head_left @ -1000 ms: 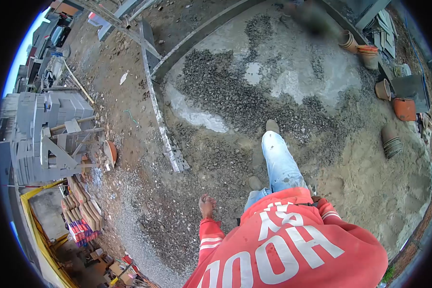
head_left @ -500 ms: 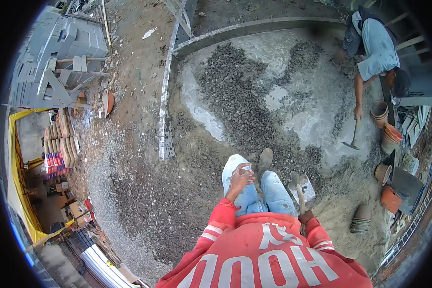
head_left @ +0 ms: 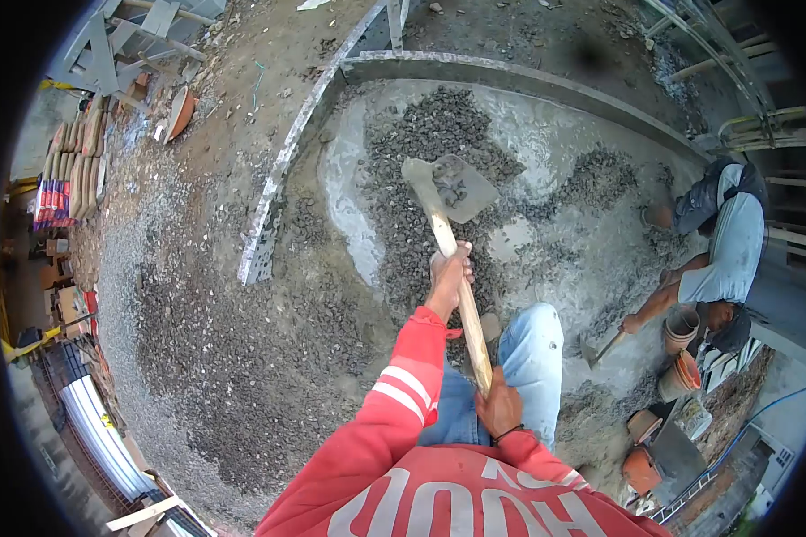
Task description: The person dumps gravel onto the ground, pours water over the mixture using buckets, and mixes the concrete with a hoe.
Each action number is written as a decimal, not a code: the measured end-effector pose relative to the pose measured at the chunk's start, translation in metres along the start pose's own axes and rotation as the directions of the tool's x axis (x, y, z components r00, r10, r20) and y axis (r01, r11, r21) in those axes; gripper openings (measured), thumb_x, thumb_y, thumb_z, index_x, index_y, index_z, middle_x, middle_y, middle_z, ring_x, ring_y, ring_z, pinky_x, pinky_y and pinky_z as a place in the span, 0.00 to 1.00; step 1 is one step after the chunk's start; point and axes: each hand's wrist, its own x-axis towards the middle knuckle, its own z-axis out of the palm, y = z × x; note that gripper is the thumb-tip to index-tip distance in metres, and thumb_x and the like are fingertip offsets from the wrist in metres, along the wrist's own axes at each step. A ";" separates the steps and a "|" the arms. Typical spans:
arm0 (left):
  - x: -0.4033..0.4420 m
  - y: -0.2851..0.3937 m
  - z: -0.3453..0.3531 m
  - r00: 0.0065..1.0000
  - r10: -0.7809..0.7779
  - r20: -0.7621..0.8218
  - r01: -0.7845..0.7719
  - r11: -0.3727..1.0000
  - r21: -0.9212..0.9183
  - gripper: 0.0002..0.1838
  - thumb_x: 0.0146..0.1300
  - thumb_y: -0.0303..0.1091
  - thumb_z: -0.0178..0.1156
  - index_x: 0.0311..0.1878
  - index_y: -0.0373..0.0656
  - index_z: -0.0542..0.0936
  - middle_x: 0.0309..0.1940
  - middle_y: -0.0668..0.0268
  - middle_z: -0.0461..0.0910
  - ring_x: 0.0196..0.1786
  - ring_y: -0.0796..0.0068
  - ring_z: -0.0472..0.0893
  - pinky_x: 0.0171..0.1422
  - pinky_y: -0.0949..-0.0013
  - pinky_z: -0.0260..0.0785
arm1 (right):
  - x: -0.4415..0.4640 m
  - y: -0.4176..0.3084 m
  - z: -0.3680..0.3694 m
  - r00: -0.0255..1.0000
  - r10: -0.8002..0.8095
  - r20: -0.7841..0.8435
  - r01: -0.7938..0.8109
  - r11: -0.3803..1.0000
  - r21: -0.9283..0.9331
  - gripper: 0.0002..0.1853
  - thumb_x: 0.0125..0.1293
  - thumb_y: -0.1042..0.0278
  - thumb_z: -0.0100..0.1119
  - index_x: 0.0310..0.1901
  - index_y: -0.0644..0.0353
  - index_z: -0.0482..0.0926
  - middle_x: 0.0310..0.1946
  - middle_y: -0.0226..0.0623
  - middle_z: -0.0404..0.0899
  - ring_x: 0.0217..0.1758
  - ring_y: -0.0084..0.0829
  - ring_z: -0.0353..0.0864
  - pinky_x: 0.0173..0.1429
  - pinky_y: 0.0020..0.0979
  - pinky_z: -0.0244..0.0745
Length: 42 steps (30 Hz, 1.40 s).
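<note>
My left hand (head_left: 450, 276) is closed around the middle of a hoe's pale wooden handle. My right hand (head_left: 500, 409) grips the same hoe (head_left: 471, 324) near its lower end, close to my knees. The hoe's wide metal blade (head_left: 465, 188) is stretched out in front of me over a heap of dark gravel (head_left: 421, 125), with some stones seen against the blade. Whether the blade touches the heap I cannot tell. Wet grey cement mix (head_left: 542, 139) surrounds the gravel.
Boards (head_left: 528, 79) edge the mix at the back, and another board (head_left: 282, 170) runs along the left. At right a bent-over co-worker (head_left: 730, 242) holds another hoe (head_left: 604, 349). Buckets (head_left: 681, 376) stand near that person. Stacked cement bags (head_left: 81, 166) lie far left.
My left hand, free before, now holds the hoe too. The hoe has swung from my right side to out in front. The co-worker's hoe has shifted, and my view has turned.
</note>
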 end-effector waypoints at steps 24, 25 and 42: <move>0.396 -0.230 0.174 0.836 0.073 -0.544 -0.033 0.996 0.082 0.10 0.56 0.31 0.56 0.29 0.31 0.74 0.15 0.62 0.71 0.15 0.69 0.73 0.17 0.65 0.66 | 0.445 0.284 -0.093 0.947 -0.156 0.280 0.198 0.972 -0.128 0.18 0.49 0.69 0.61 0.44 0.61 0.73 0.29 0.55 0.80 0.35 0.59 0.80 0.42 0.52 0.75; 0.380 -0.241 0.193 0.839 0.058 -0.541 -0.027 0.998 0.064 0.10 0.56 0.31 0.56 0.28 0.32 0.73 0.15 0.62 0.71 0.15 0.69 0.73 0.18 0.65 0.66 | 0.431 0.300 -0.103 0.955 -0.148 0.258 0.178 0.979 -0.097 0.18 0.48 0.69 0.61 0.43 0.61 0.73 0.29 0.56 0.80 0.35 0.59 0.79 0.41 0.51 0.75; 0.340 0.083 0.190 0.543 0.687 -0.483 -0.627 0.714 0.312 0.14 0.63 0.25 0.55 0.48 0.33 0.63 0.22 0.66 0.68 0.18 0.76 0.70 0.19 0.71 0.68 | 0.573 0.087 -0.091 0.782 -0.623 0.024 0.619 0.781 0.085 0.14 0.53 0.70 0.61 0.43 0.57 0.75 0.29 0.55 0.79 0.35 0.58 0.78 0.39 0.51 0.74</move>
